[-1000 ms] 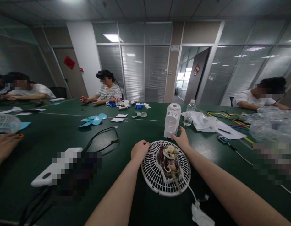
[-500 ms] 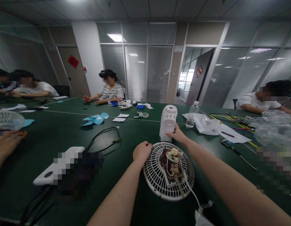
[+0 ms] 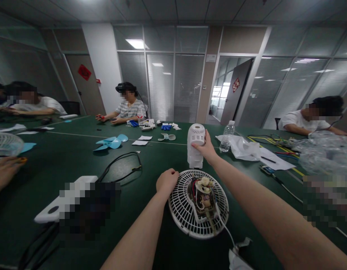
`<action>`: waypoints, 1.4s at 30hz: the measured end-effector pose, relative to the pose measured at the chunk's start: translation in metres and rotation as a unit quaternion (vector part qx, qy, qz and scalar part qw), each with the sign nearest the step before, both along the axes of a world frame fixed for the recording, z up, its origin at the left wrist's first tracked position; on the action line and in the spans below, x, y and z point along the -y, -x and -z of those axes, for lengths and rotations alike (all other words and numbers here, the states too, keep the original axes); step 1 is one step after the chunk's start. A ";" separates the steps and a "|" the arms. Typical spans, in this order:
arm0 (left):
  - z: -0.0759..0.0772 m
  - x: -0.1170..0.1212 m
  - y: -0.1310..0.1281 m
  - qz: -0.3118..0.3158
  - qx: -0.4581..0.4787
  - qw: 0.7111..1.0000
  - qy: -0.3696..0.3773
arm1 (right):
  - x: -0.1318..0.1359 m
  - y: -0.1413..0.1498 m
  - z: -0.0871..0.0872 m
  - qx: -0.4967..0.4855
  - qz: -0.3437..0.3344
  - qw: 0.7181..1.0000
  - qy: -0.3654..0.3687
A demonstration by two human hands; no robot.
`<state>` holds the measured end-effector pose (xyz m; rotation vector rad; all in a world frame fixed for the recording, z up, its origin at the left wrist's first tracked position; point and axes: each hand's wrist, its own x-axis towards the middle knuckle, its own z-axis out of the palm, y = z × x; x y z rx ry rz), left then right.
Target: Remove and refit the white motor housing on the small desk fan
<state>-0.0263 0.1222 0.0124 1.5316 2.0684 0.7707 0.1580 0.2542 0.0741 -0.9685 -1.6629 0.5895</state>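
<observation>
In front of me a round white fan grille lies on the green table. Its middle carries an exposed motor with bare wiring, and a white cable runs from it towards me. My left hand is closed at the grille's upper left rim, its fingertips partly hidden. Just beyond the grille a white plastic fan motor housing with vent slots stands upright. My right hand grips its right side, thumb across the front and fingers behind. At the bottom edge a white part is partly cut off.
Blue fan blades and a black cable loop lie left, near a white power strip. A water bottle, a plastic bag and wires are on the right. A co-worker's hand is at far left; other people sit around.
My right hand has moved higher up the white housing, its thumb now nearer the vent slots. The left hand stays at the grille rim. The whole view has shifted slightly.
</observation>
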 end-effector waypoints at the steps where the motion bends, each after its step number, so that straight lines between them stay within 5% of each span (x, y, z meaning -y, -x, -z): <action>1: 0.000 0.000 0.000 0.001 -0.001 1.000 0.001 | 0.000 0.002 -0.001 -0.003 0.002 1.000 -0.006; 13: 0.001 0.001 0.000 0.005 -0.007 1.000 -0.009 | 0.038 -0.010 -0.017 -0.087 0.096 0.987 -0.090; 19: 0.004 -0.001 0.001 0.004 -0.002 1.000 -0.022 | 0.120 -0.040 -0.002 -0.160 0.030 0.984 -0.070; 26: 0.008 0.000 -0.002 0.004 0.018 0.999 -0.049 | 0.214 -0.056 0.036 0.026 -0.005 0.999 -0.032; 33: 0.021 -0.005 -0.009 -0.026 0.113 0.985 -0.126 | 0.224 -0.056 0.052 0.164 -0.029 0.986 -0.024; 42: 0.026 -0.009 -0.009 -0.022 0.192 0.969 -0.155 | 0.224 -0.061 0.046 0.147 -0.004 0.988 0.041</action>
